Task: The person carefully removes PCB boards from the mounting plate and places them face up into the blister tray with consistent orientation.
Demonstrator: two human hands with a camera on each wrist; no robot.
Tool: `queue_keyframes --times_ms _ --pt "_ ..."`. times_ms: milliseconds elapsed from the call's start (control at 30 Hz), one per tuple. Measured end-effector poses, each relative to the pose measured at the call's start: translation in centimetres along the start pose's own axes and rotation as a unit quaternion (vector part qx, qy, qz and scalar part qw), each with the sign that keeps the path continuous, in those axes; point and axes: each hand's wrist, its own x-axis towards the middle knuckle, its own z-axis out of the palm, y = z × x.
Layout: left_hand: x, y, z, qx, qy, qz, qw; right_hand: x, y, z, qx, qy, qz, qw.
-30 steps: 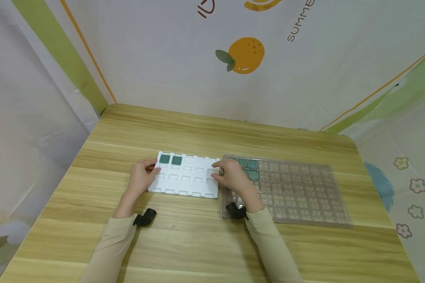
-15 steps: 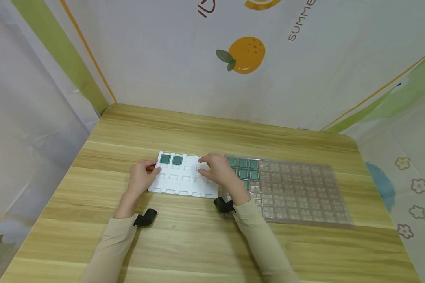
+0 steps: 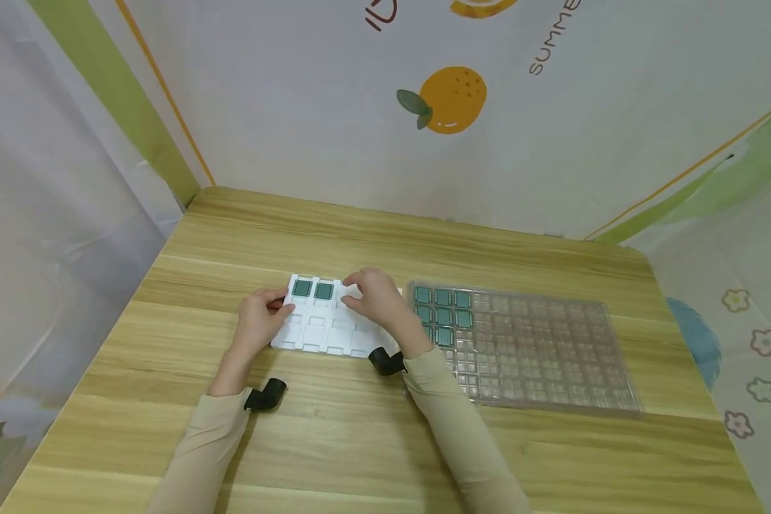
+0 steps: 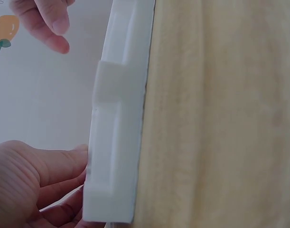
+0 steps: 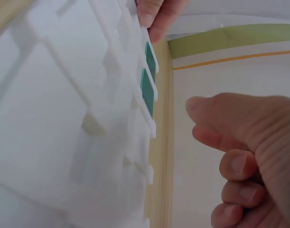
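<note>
My left hand (image 3: 257,321) pinches the left edge of a white plastic tray (image 3: 315,335), thumb on top and fingers at its side. Two green square chips, a left one (image 3: 302,288) and a right one (image 3: 324,291), sit in its far row at the left end. Over the tray's middle is my right hand (image 3: 375,296), just right of the right chip, thumb and forefinger apart. No chip shows between those fingers in the right wrist view, where the other fingers of the right hand (image 5: 244,156) curl inward.
A wide clear plastic tray (image 3: 552,350) lies to the right on the wooden table (image 3: 334,442). Several green chips (image 3: 444,316) fill pockets at its far left. Black wrist mounts stick out from the left cuff (image 3: 266,395) and right cuff (image 3: 385,361). A printed curtain (image 3: 334,143) hangs behind.
My right hand has moved left from the white tray's right edge to its middle, uncovering chips in the clear tray. My left hand keeps its hold on the white tray.
</note>
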Motion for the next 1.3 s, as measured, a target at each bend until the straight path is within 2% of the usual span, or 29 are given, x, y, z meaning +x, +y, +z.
queue_keyframes --times_ms 167,600,900,1300 --pt "-0.1 0.3 -0.1 0.0 -0.004 -0.004 1.0 0.8 -0.3 0.3 -0.001 -0.003 0.004 1.0" --pt "-0.1 0.1 -0.1 0.008 -0.002 0.005 1.0 2.5 -1.2 1.7 0.009 -0.04 0.057 0.9975" --pt "-0.1 0.2 -0.2 0.016 -0.005 0.008 0.9998 3.1 -1.6 2.3 -0.019 -0.053 0.056 0.9968" --pt "-0.1 0.4 -0.3 0.012 -0.01 0.007 0.9998 3.5 -1.8 2.6 -0.038 -0.046 0.071 0.9957"
